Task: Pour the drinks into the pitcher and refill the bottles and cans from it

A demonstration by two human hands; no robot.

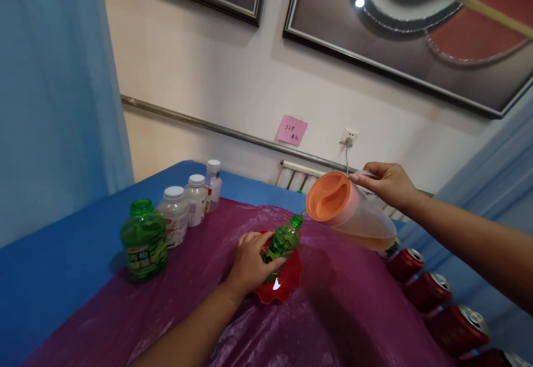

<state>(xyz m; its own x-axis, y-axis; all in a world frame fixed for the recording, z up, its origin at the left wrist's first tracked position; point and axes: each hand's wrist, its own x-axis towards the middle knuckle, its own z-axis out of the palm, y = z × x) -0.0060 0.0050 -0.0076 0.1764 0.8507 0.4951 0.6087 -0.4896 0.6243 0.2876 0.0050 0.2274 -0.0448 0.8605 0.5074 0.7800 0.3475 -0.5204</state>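
My left hand [250, 264] is closed around a small green bottle [283, 240] that stands tilted in a red scalloped dish [287, 285] on the purple plastic sheet. My right hand [389, 184] grips the handle of a clear pitcher [353, 217] with an orange lid. The pitcher is tipped sideways, its spout right at the bottle's open green neck. Amber liquid lies in the pitcher's lower side.
A large green jar [144, 240] and three white-capped clear bottles [195, 199] line the left of the blue-covered table [54, 256]. Several red cans [425, 289] run along the right edge. A wall with framed pictures, a rail and a pink note [292, 130] is behind.
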